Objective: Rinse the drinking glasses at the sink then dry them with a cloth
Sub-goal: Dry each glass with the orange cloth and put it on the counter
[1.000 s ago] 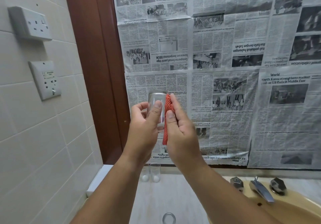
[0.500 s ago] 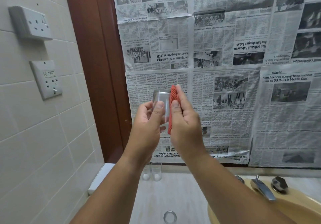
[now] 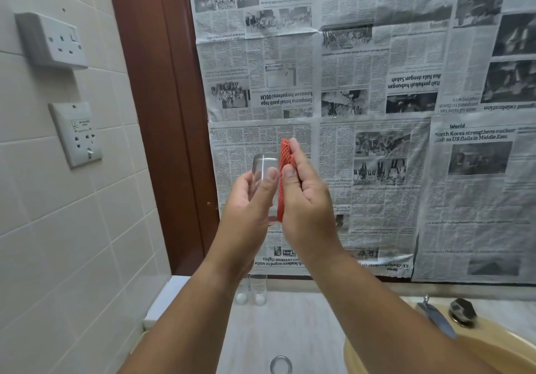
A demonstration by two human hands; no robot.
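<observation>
The left hand (image 3: pixel 249 199) gripped a glass (image 3: pixel 264 165), fingers curled round it, raised before the newspaper (image 3: pixel 377 63). The right hand (image 3: pixel 307 199) pinched a red cloth (image 3: pixel 283 167) between thumb and fingers, pressing it against the glass's 3 o'clock side. At 6 o'clock from the hands, two glasses (image 3: pixel 258 289) stood side by side on the counter (image 3: pixel 290 324). A third rim (image 3: pixel 280 364) showed at the bottom edge. The sink (image 3: pixel 499 353) and tap (image 3: pixel 435 318) lay at 4 o'clock.

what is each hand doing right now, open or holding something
Left hand: grips the drinking glass.
Right hand: pinches the orange cloth between thumb and fingers, against the side of the glass.
</observation>
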